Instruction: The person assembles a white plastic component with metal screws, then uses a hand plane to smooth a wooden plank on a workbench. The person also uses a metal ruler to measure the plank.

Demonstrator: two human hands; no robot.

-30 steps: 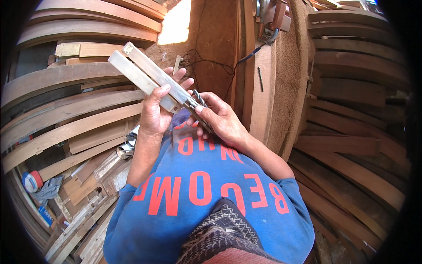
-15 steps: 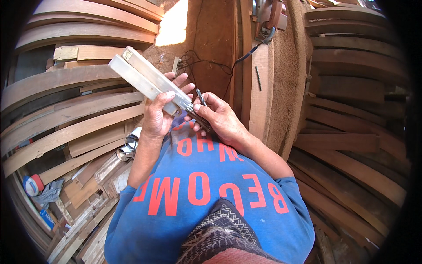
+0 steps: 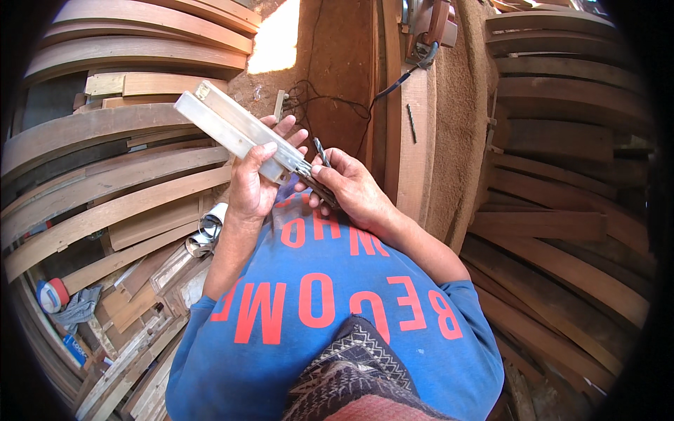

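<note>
My left hand [image 3: 254, 175] grips a long, whitish translucent plastic case [image 3: 228, 130], its thumb pressed on top and its other fingers spread beneath. The case slants from upper left down toward my right hand [image 3: 354, 189]. Several thin metal drill bits [image 3: 319, 191] sit at its lower end, partly inside it, and my right fingers close around them. One thicker drill bit [image 3: 321, 151] sticks up between my right thumb and fingers. Another dark drill bit [image 3: 412, 124] lies apart on the pale wooden plank to the right.
A corded power tool [image 3: 430, 31] rests at the far end of the plank [image 3: 415, 165]. Its dark cable [image 3: 400, 83] runs left to a power strip [image 3: 279, 104]. Curved boards [image 3: 112, 133] are stacked on the left, and more planks [image 3: 562, 105] on the right. Sawdust [image 3: 460, 133] covers the strip beside the plank.
Both hands stay nearly in place. The case has shifted very slightly, and the thicker drill bit in my right fingers stands a little higher.
</note>
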